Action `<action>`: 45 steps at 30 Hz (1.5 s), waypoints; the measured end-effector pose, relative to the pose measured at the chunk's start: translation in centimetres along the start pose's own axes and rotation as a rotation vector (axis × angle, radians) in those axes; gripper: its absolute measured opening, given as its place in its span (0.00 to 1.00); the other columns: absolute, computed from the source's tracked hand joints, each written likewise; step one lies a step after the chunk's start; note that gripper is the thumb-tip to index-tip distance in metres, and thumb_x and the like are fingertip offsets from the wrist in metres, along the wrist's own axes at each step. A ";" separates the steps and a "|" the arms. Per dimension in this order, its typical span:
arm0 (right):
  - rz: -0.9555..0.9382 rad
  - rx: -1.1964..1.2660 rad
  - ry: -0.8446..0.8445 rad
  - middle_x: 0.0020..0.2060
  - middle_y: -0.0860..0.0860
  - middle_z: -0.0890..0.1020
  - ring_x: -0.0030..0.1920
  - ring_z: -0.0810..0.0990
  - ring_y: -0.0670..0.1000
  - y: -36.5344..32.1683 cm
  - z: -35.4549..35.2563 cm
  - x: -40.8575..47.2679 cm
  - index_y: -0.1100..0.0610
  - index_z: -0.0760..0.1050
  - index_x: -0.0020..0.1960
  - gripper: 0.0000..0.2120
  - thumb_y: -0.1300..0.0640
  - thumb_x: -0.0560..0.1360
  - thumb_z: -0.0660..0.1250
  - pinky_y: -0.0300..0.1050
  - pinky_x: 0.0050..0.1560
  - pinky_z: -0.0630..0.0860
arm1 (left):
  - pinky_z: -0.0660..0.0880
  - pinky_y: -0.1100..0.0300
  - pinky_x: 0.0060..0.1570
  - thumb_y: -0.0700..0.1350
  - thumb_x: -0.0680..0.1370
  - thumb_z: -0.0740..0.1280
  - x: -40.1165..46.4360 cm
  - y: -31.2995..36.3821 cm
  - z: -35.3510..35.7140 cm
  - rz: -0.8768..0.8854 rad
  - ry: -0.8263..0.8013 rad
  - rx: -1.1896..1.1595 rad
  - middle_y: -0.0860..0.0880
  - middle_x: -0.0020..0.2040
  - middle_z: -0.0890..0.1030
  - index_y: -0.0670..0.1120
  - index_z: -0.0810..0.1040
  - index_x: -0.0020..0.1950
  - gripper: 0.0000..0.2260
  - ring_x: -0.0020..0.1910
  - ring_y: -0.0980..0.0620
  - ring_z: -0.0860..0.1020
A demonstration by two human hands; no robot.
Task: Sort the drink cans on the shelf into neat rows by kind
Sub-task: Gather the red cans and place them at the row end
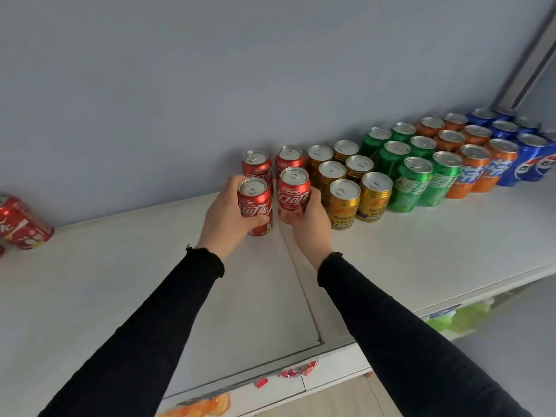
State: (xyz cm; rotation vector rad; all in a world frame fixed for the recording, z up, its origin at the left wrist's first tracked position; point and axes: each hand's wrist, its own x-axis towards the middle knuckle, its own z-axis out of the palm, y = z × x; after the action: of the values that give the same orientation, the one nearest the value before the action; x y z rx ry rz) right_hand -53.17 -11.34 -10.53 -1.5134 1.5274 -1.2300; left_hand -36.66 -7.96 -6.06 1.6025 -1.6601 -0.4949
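Note:
My left hand grips a red cola can standing upright on the white shelf. Beside it, my right hand grips a second red cola can. Two more red cans stand behind them against the wall. To the right run rows of gold cans, green cans, orange cans and blue cans. At the far left another red can stands apart, tilted in the wide view.
A grey wall backs the shelf. A seam runs across the shelf top toward its front edge. Below the front edge show orange, red and green packages on lower levels. A metal upright rises at the far right.

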 end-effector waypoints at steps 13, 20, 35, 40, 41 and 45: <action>-0.049 0.039 0.015 0.70 0.49 0.74 0.69 0.74 0.51 1.9 0.5 2.1 0.52 0.60 0.77 0.35 0.59 0.75 0.73 0.51 0.68 0.73 | 0.77 0.46 0.61 0.46 0.69 0.80 2.9 1.2 3.4 -0.038 0.051 0.063 0.51 0.67 0.76 0.54 0.63 0.73 0.38 0.63 0.50 0.77; -0.064 -0.066 -0.050 0.77 0.51 0.63 0.77 0.62 0.51 0.9 -1.1 -0.1 0.54 0.49 0.81 0.42 0.57 0.76 0.72 0.44 0.74 0.60 | 0.77 0.54 0.61 0.48 0.70 0.79 1.5 1.3 3.1 -0.081 0.058 0.002 0.52 0.71 0.73 0.57 0.57 0.77 0.42 0.64 0.54 0.75; -0.653 -0.629 -0.378 0.71 0.52 0.73 0.71 0.68 0.56 -5.1 3.9 -6.2 0.53 0.75 0.68 0.19 0.51 0.78 0.68 0.53 0.71 0.68 | 0.68 0.61 0.59 0.52 0.78 0.69 -11.2 -7.1 -11.8 -0.111 0.174 0.556 0.55 0.64 0.75 0.51 0.74 0.68 0.19 0.64 0.53 0.71; -0.740 -0.611 -0.482 0.69 0.50 0.73 0.70 0.68 0.54 -10.2 12.6 -7.8 0.53 0.74 0.69 0.20 0.51 0.78 0.67 0.49 0.68 0.67 | 0.67 0.60 0.61 0.51 0.78 0.70 -13.4 -11.8 -20.4 -0.171 0.273 0.587 0.53 0.65 0.75 0.49 0.75 0.68 0.19 0.65 0.51 0.71; -0.745 -0.597 -0.492 0.69 0.50 0.73 0.70 0.68 0.54 -11.2 14.5 -8.3 0.53 0.73 0.69 0.20 0.51 0.78 0.67 0.48 0.68 0.67 | 0.68 0.59 0.61 0.51 0.78 0.70 -13.7 -12.9 -22.2 -0.171 0.287 0.591 0.52 0.66 0.75 0.49 0.74 0.68 0.19 0.65 0.51 0.71; -0.735 -0.539 -0.516 0.67 0.49 0.74 0.68 0.68 0.53 -15.3 22.3 -10.6 0.53 0.71 0.71 0.22 0.51 0.78 0.66 0.47 0.66 0.69 | 0.70 0.57 0.59 0.51 0.77 0.70 -14.3 -18.1 -28.9 -0.178 0.296 0.584 0.53 0.64 0.75 0.52 0.74 0.67 0.19 0.63 0.51 0.72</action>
State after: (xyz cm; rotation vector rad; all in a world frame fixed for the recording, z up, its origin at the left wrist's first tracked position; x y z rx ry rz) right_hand -25.77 -3.15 -5.85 -2.6531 1.0056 -0.6714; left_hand -4.33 9.91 -4.54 2.1329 -1.5157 0.1668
